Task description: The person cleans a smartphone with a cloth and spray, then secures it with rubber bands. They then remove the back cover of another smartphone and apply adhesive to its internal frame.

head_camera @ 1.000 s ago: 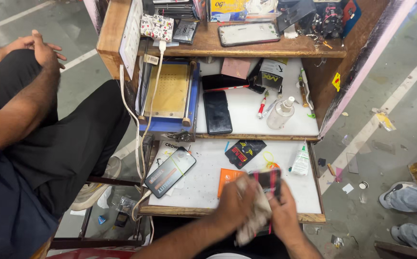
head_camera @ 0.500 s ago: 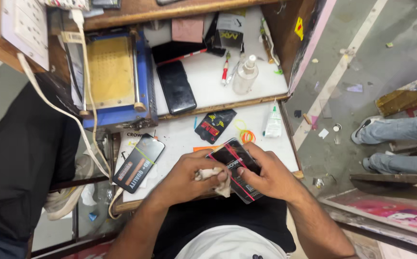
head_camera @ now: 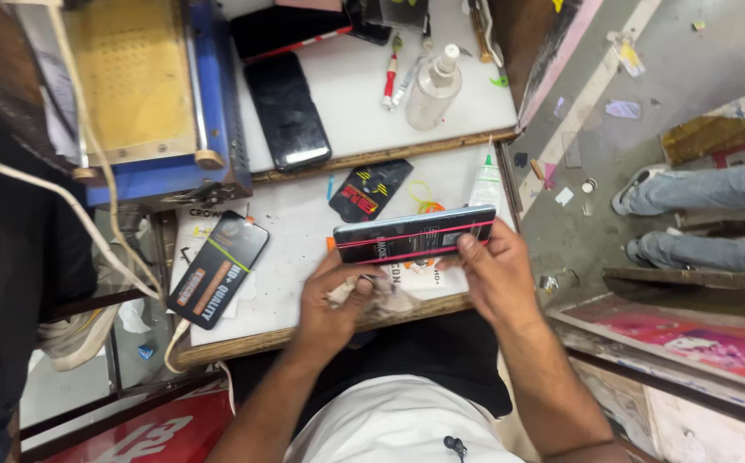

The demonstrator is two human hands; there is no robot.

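1. Right hand (head_camera: 497, 279) grips the right end of a flat black box with pink stripes (head_camera: 413, 234), fingers curled over its edge; the box sits level just above the white table (head_camera: 295, 236)
2. Left hand (head_camera: 329, 296) is closed on a crumpled whitish cloth (head_camera: 372, 291) beneath the box's left end
3. Nearby on the table lie a black packaged screen protector (head_camera: 216, 268), a black card sleeve (head_camera: 370, 189) and a clear plastic bottle (head_camera: 432, 88)

White-topped bench (head_camera: 295, 257) with wooden edge. Lying on it: a dark phone box (head_camera: 218, 268) at left, a black packet (head_camera: 370, 189) and a small white glue bottle (head_camera: 486, 184). Raised shelf (head_camera: 346, 94) behind, carrying a black phone (head_camera: 287, 112), clear bottle (head_camera: 433, 88), red pen (head_camera: 389, 79).
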